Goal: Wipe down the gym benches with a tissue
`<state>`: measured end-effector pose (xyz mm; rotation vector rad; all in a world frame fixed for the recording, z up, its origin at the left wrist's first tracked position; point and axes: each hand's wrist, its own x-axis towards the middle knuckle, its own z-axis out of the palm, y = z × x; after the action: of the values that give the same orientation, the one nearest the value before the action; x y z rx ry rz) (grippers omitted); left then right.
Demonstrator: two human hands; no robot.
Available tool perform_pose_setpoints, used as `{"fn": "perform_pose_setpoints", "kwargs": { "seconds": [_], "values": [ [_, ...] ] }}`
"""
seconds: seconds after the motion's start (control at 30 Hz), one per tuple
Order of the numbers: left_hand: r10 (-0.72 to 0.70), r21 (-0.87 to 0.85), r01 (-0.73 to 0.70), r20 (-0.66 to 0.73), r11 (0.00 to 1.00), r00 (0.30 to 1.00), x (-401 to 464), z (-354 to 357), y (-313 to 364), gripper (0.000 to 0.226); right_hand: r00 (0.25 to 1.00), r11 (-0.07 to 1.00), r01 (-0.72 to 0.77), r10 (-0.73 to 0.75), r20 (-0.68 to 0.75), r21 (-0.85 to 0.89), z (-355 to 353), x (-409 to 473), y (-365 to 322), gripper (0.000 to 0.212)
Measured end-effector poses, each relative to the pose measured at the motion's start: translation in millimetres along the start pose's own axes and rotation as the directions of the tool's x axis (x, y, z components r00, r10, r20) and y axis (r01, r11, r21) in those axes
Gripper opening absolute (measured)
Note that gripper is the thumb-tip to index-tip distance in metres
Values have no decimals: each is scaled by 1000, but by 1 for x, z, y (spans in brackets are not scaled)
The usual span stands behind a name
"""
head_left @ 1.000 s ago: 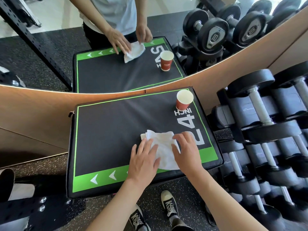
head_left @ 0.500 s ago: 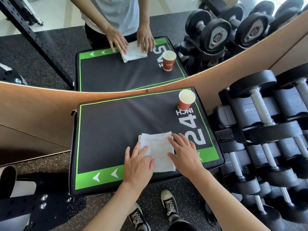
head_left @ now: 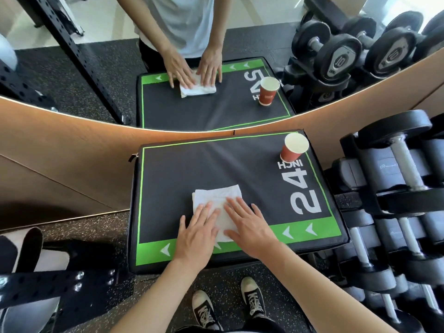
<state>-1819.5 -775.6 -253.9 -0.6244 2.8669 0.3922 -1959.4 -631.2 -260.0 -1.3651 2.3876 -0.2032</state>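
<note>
A black padded plyo box (head_left: 216, 164) with a green border and a white "24 INCH" mark serves as the table here, standing against a mirrored wall. A white tissue (head_left: 216, 200), folded to a rough rectangle, lies flat on the black top a little toward 6 o'clock of its centre, its near edge reaching the green band.

Both hands lie on the tissue's near half. The left hand (head_left: 197, 236) rests palm down at about 7 o'clock of the tissue, its fingers (head_left: 206, 212) straight and spread, pressing the paper — nothing is gripped. The right hand (head_left: 249, 227) rests just beside it at about 5 o'clock, its fingers (head_left: 234, 206) likewise flat and extended, pointing toward 11 o'clock across the tissue. The two hands lie close together, with a strip of tissue showing between them.

A red paper cup (head_left: 294, 150) with a white inside stands upright in the box's corner at 1 o'clock, well apart from the tissue. At 3 o'clock a rack of black dumbbells (head_left: 396, 169) stands just beside the box. At 6 o'clock, on the speckled rubber floor (head_left: 228, 275), are two black sneakers (head_left: 252, 299) with white laces. The mirror (head_left: 96, 68) at 12 o'clock reflects the box, the cup and both hands.
</note>
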Motion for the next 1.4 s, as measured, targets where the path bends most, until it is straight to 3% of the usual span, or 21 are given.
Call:
{"fn": "perform_pose_setpoints", "kwargs": {
  "seconds": [0.23, 0.6, 0.9, 1.13, 1.4],
  "values": [
    [-118, -61, 118, -1, 991, 993, 11, -22, -95, 56, 997, 998, 60, -58, 51, -27, -3, 80, -74, 78],
    [-56, -150, 46, -61, 988, 997, 76, -49, -180, 55, 1000, 1000, 0, 0, -9, 2, -10, 177, -110, 75],
    [-56, -180, 36, -111, 983, 992, 127, -50, -199, 56, 997, 997, -71, 70, -12, -23, -30, 225, -116, 73],
    [-74, -175, 62, -65, 983, 995, 120, -70, -189, 54, 996, 997, -76, 78, 45, -33, -44, 223, -123, 72],
    [-277, -208, 248, -129, 946, 952, 38, -85, -181, 50, 998, 997, 58, -57, -24, 47, -49, 189, -154, 64]
  ]
}}
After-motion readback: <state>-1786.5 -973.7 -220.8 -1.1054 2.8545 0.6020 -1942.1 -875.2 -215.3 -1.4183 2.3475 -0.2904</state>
